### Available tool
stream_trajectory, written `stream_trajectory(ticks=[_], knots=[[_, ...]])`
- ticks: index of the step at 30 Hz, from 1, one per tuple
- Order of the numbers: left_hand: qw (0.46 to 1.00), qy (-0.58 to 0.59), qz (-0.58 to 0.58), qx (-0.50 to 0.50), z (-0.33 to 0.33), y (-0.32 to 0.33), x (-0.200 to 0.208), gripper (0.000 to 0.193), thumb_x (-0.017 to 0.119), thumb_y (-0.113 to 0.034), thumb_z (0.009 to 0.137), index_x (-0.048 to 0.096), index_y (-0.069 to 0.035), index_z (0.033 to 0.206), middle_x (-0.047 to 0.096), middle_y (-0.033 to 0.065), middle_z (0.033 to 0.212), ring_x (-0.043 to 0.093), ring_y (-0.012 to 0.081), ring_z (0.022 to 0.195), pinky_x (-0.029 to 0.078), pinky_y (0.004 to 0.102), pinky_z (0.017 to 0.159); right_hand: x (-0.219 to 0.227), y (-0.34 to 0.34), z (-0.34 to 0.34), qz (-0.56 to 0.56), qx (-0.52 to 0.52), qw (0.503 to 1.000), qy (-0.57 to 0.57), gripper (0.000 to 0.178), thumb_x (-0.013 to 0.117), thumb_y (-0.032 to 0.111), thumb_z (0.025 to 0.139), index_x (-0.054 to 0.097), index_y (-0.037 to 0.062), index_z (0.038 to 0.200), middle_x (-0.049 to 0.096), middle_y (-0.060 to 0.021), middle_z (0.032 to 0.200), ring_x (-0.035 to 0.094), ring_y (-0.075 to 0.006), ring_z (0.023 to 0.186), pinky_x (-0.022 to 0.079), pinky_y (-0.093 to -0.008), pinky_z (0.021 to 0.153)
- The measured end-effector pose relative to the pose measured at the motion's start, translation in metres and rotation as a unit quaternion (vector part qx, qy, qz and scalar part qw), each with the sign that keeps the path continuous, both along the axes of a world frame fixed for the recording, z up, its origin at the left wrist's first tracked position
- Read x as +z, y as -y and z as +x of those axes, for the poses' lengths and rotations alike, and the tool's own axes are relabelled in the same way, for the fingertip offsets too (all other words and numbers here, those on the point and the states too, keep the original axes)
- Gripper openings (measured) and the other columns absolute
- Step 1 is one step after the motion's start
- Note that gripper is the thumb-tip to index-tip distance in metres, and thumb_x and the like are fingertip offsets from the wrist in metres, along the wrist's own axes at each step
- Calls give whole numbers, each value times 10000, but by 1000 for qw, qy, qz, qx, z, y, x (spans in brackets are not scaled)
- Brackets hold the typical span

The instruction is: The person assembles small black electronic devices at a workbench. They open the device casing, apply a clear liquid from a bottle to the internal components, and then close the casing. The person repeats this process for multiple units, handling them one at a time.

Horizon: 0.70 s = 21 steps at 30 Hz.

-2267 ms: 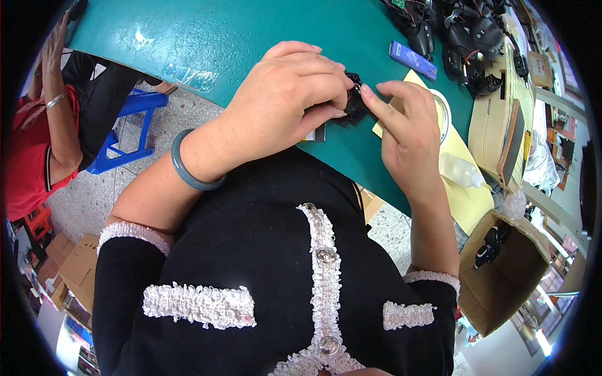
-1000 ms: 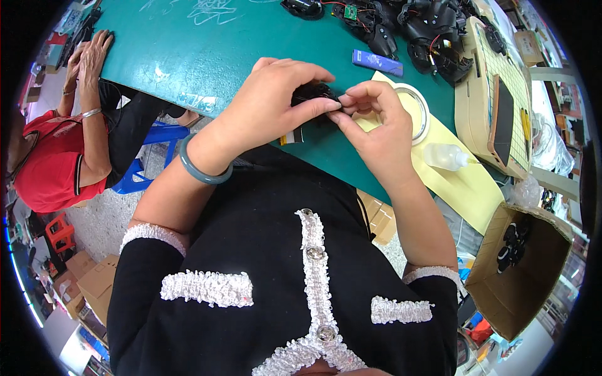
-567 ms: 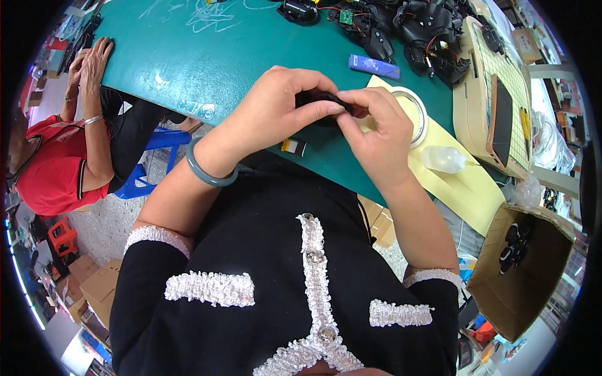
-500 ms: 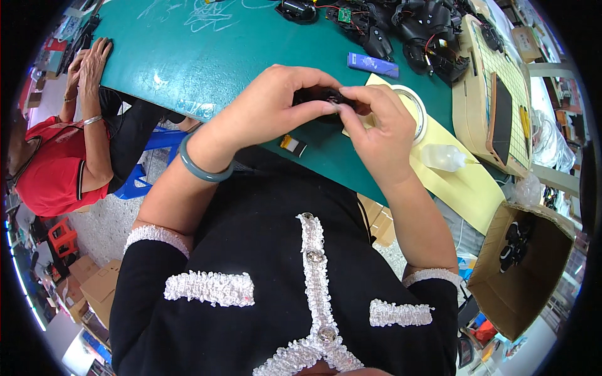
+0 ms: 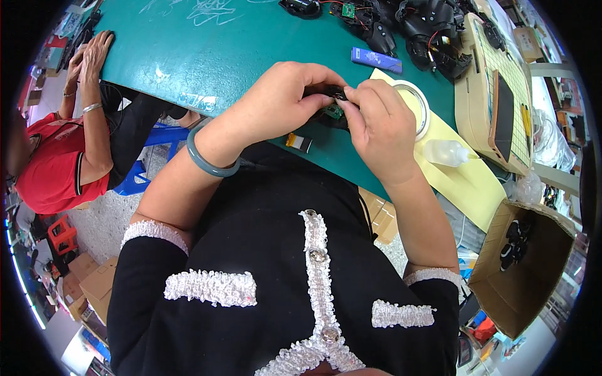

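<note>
Left hand (image 5: 285, 100) and right hand (image 5: 384, 128), fingertips pinched on a black part (image 5: 337, 92).
Fingers hide its direction and long axis; the blue box's (image 5: 376, 60) pale marking is unreadable.

black part (image 5: 339, 121) mostly hidden by left grip (image 5: 276, 103) and right grip (image 5: 381, 128), black casings (image 5: 433, 24) cut off above
</note>
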<state>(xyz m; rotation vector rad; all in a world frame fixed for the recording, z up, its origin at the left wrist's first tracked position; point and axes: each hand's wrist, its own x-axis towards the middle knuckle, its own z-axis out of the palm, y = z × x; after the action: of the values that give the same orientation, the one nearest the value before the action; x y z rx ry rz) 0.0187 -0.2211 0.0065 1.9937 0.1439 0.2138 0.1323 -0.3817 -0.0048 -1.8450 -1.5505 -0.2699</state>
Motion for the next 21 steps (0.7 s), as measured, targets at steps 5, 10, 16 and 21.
stream_trajectory(ticks=[5, 10, 16, 21], knots=[[1000, -6, 7, -9, 1, -3, -1, 259, 620, -3, 861, 656, 20, 1116, 707, 112, 924, 653, 141, 825, 527, 283, 764, -5, -1, 3, 16, 14, 998, -67, 227, 737, 47, 749, 623, 29, 945, 578, -99, 905, 615, -275, 777, 518, -352, 681], [999, -20, -1, -43, 3, -10, 3, 229, 653, -98, 890, 671, 10, 1091, 704, 85, 899, 630, 117, 807, 513, 264, 734, 3, -2, -1, -6, -24, 963, -268, 264, 753, 32, 762, 595, 34, 974, 580, -75, 906, 617, -190, 706, 519, -286, 634], [999, -37, -7, 2, 3, 0, 5, 213, 693, -176, 885, 690, 3, 1002, 697, 80, 834, 625, 125, 763, 503, 276, 689, -6, -2, -1, 16, -8, 961, -277, 299, 776, 27, 732, 584, 46, 961, 580, -56, 888, 609, -154, 707, 515, -264, 622], [988, 50, 144, -3, 3, 5, 0, 206, 692, -180, 874, 682, 7, 960, 702, 132, 825, 673, 226, 743, 514, 313, 686, -3, -1, -5, 33, 15, 962, -270, 272, 765, 13, 731, 604, 51, 947, 572, -45, 853, 589, -136, 685, 508, -261, 614]])
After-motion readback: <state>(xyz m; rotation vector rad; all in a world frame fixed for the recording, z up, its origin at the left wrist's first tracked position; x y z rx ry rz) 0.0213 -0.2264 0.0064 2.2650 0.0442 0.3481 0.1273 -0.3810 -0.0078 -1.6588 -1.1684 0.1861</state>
